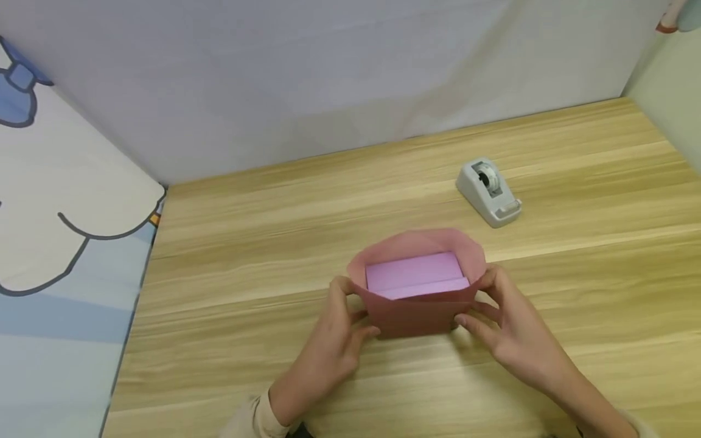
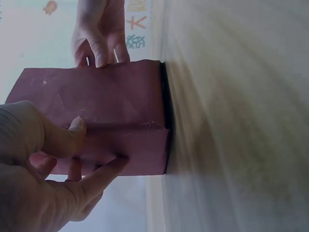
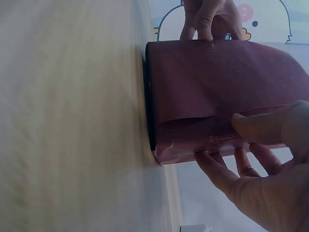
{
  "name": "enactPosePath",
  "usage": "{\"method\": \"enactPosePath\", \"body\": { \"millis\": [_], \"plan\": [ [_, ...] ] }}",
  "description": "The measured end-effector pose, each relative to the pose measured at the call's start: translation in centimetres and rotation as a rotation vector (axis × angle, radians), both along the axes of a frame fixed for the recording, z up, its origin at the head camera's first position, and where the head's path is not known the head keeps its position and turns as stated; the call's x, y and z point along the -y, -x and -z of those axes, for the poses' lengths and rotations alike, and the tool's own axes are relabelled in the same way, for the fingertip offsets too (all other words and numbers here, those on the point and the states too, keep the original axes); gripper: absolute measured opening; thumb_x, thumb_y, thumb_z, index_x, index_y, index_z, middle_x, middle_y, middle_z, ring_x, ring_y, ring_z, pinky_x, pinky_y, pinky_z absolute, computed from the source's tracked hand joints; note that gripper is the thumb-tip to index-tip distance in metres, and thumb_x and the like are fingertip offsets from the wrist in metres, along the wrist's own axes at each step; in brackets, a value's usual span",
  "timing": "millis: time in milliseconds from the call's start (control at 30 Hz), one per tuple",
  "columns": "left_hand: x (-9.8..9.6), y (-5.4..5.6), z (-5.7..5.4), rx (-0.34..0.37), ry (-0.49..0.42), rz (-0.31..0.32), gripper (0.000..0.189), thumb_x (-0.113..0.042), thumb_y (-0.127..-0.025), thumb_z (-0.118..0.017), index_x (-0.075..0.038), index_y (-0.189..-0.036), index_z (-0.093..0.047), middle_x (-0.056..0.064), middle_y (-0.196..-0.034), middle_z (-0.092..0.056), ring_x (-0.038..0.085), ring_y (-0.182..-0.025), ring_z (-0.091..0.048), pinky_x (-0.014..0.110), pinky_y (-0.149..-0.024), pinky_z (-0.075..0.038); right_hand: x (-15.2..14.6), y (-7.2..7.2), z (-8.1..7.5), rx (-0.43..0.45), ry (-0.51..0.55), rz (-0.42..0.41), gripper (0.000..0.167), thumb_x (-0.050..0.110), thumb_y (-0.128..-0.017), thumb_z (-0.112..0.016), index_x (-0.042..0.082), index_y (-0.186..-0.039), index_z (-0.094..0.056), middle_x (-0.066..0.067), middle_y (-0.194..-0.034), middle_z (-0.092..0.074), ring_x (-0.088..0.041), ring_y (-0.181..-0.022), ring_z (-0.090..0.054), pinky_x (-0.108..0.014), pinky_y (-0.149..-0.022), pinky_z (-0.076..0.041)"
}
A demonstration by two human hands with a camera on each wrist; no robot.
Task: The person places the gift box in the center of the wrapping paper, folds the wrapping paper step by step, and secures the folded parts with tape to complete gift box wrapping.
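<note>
A dull red paper wrapper stands upright on the table, its flared top rim spread wide. Inside it lies a lilac box, framed by the paper walls. My left hand grips the wrapper's left side, and the left wrist view shows the thumb along a corner with the fingers spread over the side face. On the opposite side, my right hand holds the wrapper, thumb beside a loose paper flap and fingers beneath in the right wrist view. A thin black edge runs along the wrapper's base.
A grey tape dispenser with a roll of clear tape stands behind the wrapper, to the right. The wood-grain table meets a pale cloth at the back. Cartoon-printed fabric hangs on the left.
</note>
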State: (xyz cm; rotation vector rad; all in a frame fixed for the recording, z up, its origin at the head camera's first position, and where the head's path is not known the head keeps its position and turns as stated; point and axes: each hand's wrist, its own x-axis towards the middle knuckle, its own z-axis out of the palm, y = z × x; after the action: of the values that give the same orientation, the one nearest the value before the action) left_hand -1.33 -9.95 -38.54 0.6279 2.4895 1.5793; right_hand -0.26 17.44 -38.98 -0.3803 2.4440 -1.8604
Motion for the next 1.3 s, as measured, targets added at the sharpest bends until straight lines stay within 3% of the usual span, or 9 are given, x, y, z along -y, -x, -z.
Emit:
{"method": "enactPosePath", "body": {
  "millis": [233, 433, 500, 600, 700, 800, 900, 1033, 1300],
  "plan": [
    [0.1, -0.6, -0.3, 0.055, -0.023, -0.012, 0.075, 0.015, -0.084, -0.076, 0.002, -0.141, -0.029, 0.017, -0.138, -0.042, 0.027, -0.136, -0.050, 0.031, -0.105, -0.055, -0.1, -0.6, 0.1, -0.009, -0.018, -0.018, 0.065, -0.014, -0.086, -0.074, 0.002, -0.140, -0.041, -0.003, -0.142, -0.050, 0.001, -0.131, -0.051, -0.015, -0.106, -0.049],
    [0.5, 0.1, -0.7, -0.023, -0.009, -0.054, 0.112, -0.028, -0.082, -0.089, -0.002, -0.160, -0.013, 0.020, -0.150, -0.034, 0.031, -0.134, -0.048, 0.046, -0.112, -0.050, -0.2, -0.1, -0.1, -0.016, -0.069, -0.086, 0.103, 0.005, -0.085, -0.085, 0.022, -0.163, -0.019, -0.010, -0.162, -0.032, 0.001, -0.147, -0.033, -0.005, -0.114, -0.030],
    [0.4, 0.4, -0.9, 0.021, -0.054, -0.046, 0.116, -0.046, -0.085, -0.084, -0.010, -0.165, -0.008, 0.019, -0.160, -0.026, 0.034, -0.145, -0.040, 0.056, -0.120, -0.039, -0.2, 0.6, -0.1, -0.035, -0.015, -0.127, 0.109, 0.000, -0.083, -0.084, 0.021, -0.165, -0.014, -0.013, -0.164, -0.028, -0.002, -0.148, -0.033, -0.006, -0.116, -0.027],
    [-0.2, 0.9, -1.0, 0.171, -0.167, -0.026, 0.112, -0.058, -0.089, -0.076, -0.025, -0.166, -0.002, 0.010, -0.170, -0.019, 0.029, -0.159, -0.023, 0.062, -0.127, -0.022, 0.0, 1.7, -0.2, -0.023, 0.086, -0.175, 0.113, -0.007, -0.082, -0.080, 0.020, -0.166, -0.010, -0.016, -0.163, -0.027, -0.006, -0.146, -0.037, -0.009, -0.118, -0.029],
    [-1.2, 1.2, -1.0, 0.296, -0.291, -0.023, 0.103, -0.042, -0.094, -0.077, -0.034, -0.164, -0.003, 0.004, -0.170, -0.023, 0.025, -0.156, -0.029, 0.055, -0.126, -0.027, 0.5, 2.4, -0.1, 0.015, 0.129, -0.176, 0.108, -0.004, -0.082, -0.079, 0.019, -0.165, -0.014, -0.016, -0.154, -0.039, -0.010, -0.135, -0.048, -0.014, -0.111, -0.040],
    [-2.1, 1.3, -0.6, 0.339, -0.390, -0.017, 0.096, -0.026, -0.097, -0.074, -0.031, -0.164, -0.006, 0.004, -0.166, -0.030, 0.022, -0.145, -0.043, 0.037, -0.119, -0.041, 1.2, 2.4, 0.1, 0.019, 0.147, -0.154, 0.096, -0.002, -0.084, -0.078, 0.017, -0.162, -0.025, -0.013, -0.142, -0.051, -0.014, -0.123, -0.057, -0.020, -0.101, -0.049],
    [-2.6, 1.2, -0.1, 0.329, -0.436, 0.004, 0.089, -0.018, -0.099, -0.070, -0.023, -0.164, -0.009, 0.009, -0.163, -0.034, 0.022, -0.136, -0.052, 0.027, -0.111, -0.048, 1.8, 1.9, 0.4, 0.022, 0.160, -0.107, 0.078, -0.005, -0.085, -0.075, 0.012, -0.153, -0.039, -0.007, -0.133, -0.061, -0.013, -0.114, -0.063, -0.023, -0.095, -0.054],
    [-2.9, 1.0, 0.1, 0.308, -0.471, 0.002, 0.080, -0.011, -0.100, -0.066, -0.019, -0.161, -0.016, 0.016, -0.156, -0.042, 0.020, -0.123, -0.060, 0.028, -0.103, -0.054, 2.4, 1.2, 0.5, 0.033, 0.163, -0.053, 0.064, -0.004, -0.089, -0.071, 0.008, -0.146, -0.046, -0.002, -0.128, -0.065, -0.010, -0.111, -0.065, -0.020, -0.096, -0.052],
    [-3.8, 0.9, 0.1, 0.295, -0.493, -0.108, 0.065, -0.006, -0.100, -0.062, -0.016, -0.154, -0.027, 0.017, -0.141, -0.054, 0.017, -0.117, -0.061, 0.029, -0.100, -0.053, 3.4, 1.1, 0.3, 0.077, 0.210, 0.065, 0.059, 0.000, -0.096, -0.064, 0.013, -0.150, -0.042, -0.002, -0.128, -0.065, -0.011, -0.112, -0.065, -0.019, -0.096, -0.052]
  ]
}}
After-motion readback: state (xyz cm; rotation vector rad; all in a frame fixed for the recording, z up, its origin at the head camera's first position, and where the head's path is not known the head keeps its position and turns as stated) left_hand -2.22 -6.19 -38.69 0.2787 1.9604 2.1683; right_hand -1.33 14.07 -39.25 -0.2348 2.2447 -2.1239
